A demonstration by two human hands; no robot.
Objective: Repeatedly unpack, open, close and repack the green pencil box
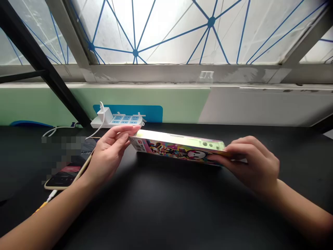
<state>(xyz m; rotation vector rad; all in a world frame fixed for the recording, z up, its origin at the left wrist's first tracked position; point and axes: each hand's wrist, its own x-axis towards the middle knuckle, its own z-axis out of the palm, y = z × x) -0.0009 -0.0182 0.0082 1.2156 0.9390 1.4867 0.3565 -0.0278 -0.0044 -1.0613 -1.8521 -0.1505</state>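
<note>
A long, flat box (169, 147) with colourful cartoon print on its side is held level just above the black table. Its narrow upper face is pale, with some dark round marks near the right end. My left hand (111, 146) pinches the box's left end between thumb and fingers. At the opposite end, my right hand (249, 161) grips the box with its thumb on the printed side and its fingers behind. What the box contains is hidden.
A phone (65, 175) with a cable lies beside my left forearm. Behind my left hand stands a white power strip (125, 120) with a plugged-in charger (104, 114). The black table (177, 211) ends at a wall below a window. A black bar (49, 69) slants at left.
</note>
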